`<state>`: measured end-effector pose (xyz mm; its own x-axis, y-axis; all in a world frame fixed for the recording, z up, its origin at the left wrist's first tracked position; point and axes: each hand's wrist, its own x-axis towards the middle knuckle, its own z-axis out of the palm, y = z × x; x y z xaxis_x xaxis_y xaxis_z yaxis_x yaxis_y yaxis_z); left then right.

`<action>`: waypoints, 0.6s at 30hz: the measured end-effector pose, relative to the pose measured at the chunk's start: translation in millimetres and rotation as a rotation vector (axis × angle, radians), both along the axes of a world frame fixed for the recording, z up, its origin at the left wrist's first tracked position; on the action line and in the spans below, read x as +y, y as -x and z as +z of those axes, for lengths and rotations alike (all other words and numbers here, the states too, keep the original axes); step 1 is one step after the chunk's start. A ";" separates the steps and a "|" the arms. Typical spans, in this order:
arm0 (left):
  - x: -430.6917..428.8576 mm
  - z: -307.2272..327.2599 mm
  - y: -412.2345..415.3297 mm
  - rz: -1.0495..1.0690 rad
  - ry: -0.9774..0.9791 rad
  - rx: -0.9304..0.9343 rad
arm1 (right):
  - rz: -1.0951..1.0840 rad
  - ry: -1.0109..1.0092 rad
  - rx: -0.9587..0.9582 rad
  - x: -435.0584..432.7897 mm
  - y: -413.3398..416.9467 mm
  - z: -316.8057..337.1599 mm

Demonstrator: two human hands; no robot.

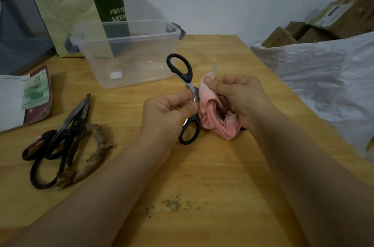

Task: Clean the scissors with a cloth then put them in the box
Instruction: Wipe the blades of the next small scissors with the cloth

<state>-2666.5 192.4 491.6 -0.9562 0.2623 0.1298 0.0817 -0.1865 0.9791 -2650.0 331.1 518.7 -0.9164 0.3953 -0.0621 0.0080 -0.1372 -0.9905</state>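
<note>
My left hand [168, 111] pinches a pair of black-handled scissors [181, 68] near the pivot, holding them spread wide above the wooden table [212, 176]. One handle loop points up toward the box, the other hangs below my fingers. My right hand [240, 97] grips a pink cloth [214, 117] wrapped round one blade, whose silver tip pokes out above the cloth. A clear plastic box [125, 52] with grey latches stands open just behind the scissors, with nothing visible inside.
Several dark, worn scissors [60, 139] lie in a heap at the left, one with frayed cloth-wrapped handles. A red and green packet [36, 95] lies at the far left. A green paper bag [66, 3] stands behind the box. White plastic sheeting [327, 76] borders the right edge.
</note>
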 end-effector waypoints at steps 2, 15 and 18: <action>1.5 -0.2 -2.8 -0.012 0.021 -0.005 | -0.086 -0.011 0.014 8.2 -1.2 3.9; 1.1 2.5 -4.9 -0.027 0.024 0.003 | -0.057 -0.047 0.046 9.8 -2.1 8.1; 0.0 1.3 -3.2 0.003 0.017 -0.030 | -0.006 -0.048 0.042 11.0 -3.1 8.7</action>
